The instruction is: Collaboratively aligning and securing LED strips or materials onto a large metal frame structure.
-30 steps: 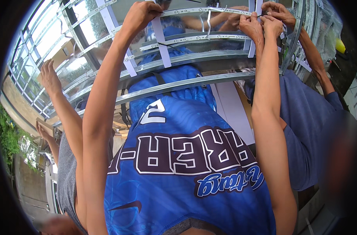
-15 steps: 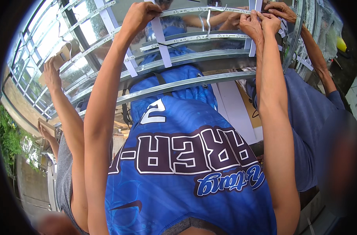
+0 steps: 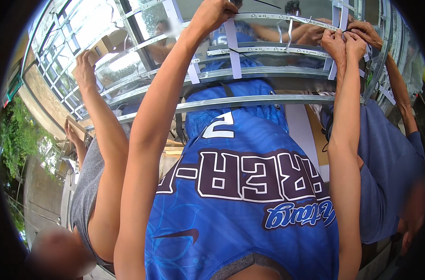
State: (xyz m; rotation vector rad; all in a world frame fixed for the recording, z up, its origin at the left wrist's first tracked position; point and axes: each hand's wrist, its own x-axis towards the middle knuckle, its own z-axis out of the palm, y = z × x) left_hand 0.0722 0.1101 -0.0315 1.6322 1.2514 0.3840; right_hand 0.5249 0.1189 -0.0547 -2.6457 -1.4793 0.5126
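1. LED strip (image 3: 268, 17), upper centre to upper right; likely light, flexible, fragile; best held by edges.
2. Left hand (image 3: 216, 15), strip's left end; fingers bent, clamping cannot be told.
3. Right hand (image 3: 355, 45), strip's right end; clamping likewise unclear.

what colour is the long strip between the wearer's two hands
The strip is white, with small dots along it; the head view shows it best.

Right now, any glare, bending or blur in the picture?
In the head view, daylight glares at upper left; the metal rail bows with the fisheye; the glossy panel shows reflections; co-workers' heads are blurred, while the light strip looks fairly sharp.
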